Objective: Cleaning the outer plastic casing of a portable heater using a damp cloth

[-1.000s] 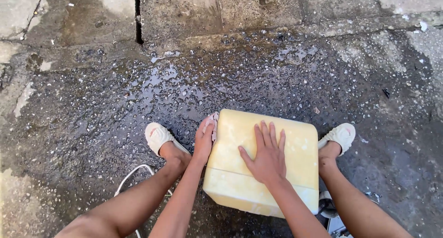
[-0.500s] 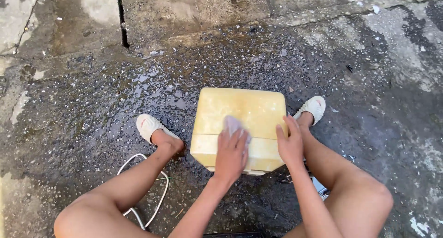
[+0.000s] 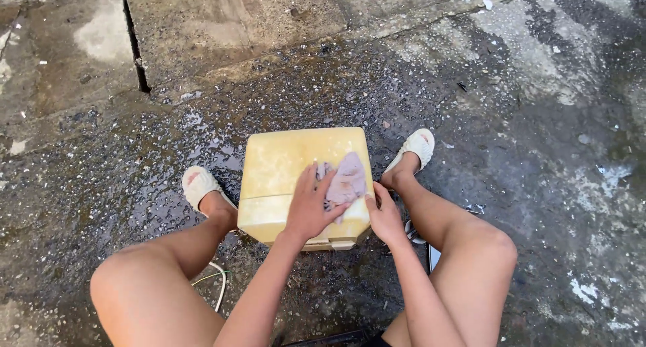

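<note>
A pale yellow plastic box (image 3: 282, 165) stands on wet concrete between my two feet. My left hand (image 3: 308, 209) lies on the box's top near its front right part. Its fingers press a small pinkish cloth (image 3: 348, 180) against the surface. Just beside it, my right hand (image 3: 385, 218) grips the box's front right corner and edge. Both forearms reach in from the bottom of the view, between my bent knees.
My feet wear white slip-on shoes, one left of the box (image 3: 198, 184) and one at its right (image 3: 417, 145). A thin white cable (image 3: 220, 286) loops on the ground under my left leg. A deep crack (image 3: 134, 47) splits the concrete slabs at far left.
My left hand left the box's left edge and came onto the top with the cloth. My right hand went from lying flat on top to gripping the right edge. The view shifted right.
</note>
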